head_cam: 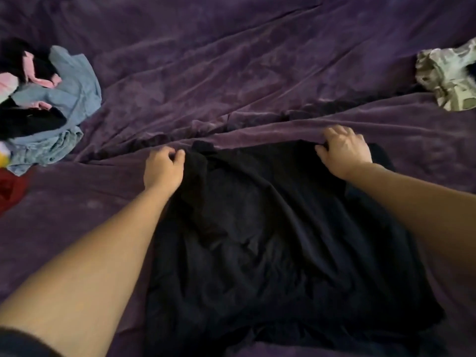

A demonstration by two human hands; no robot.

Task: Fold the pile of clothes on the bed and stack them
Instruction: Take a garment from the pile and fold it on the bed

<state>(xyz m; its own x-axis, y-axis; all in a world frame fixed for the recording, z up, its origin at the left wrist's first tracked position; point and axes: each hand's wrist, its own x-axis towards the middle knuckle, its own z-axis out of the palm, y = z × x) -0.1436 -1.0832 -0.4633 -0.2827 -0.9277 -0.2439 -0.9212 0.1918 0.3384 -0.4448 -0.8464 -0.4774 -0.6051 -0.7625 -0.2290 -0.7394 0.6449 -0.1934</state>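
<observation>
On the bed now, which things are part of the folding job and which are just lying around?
Part of the job: black garment, held at its top edge by the left hand and right hand; pile of clothes at the left.
Just lying about: purple bedcover; camouflage cloth at the right, red cloth at the left edge (maybe laundry too).

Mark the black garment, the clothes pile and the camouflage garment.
black garment [270,240]: head view, middle of the spread fabric.
clothes pile [74,91]: head view, light blue piece on its right side.
camouflage garment [440,70]: head view, its crumpled middle.
</observation>
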